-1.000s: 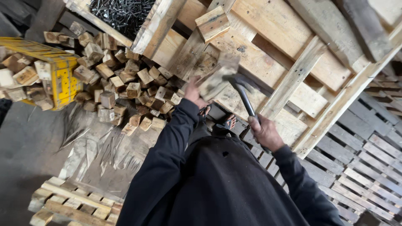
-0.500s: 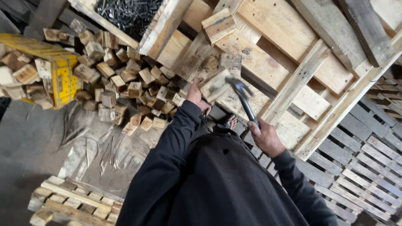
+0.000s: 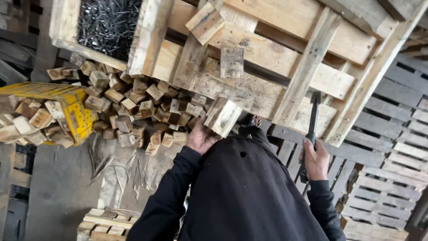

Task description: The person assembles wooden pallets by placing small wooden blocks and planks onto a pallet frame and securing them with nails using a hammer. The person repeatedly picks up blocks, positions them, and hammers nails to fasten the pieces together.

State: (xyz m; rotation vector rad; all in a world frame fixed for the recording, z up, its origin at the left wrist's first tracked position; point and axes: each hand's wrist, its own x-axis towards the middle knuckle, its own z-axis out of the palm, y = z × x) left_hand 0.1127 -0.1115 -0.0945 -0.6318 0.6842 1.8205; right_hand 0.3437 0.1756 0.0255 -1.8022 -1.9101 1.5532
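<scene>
Pallets and loose timber fill the yard floor around us.
Our left hand point(image 3: 201, 137) grips a wood block point(image 3: 223, 116) against the pallet point(image 3: 267, 62) we lean over; our right hand point(image 3: 315, 158) is closed round a hammer point(image 3: 312, 120), its head up by a slat. Beyond the block lies a heap of blocks point(image 3: 133, 107), then a yellow crate point(image 3: 73, 109) at left and a box of nails point(image 3: 107, 24) above.
</scene>
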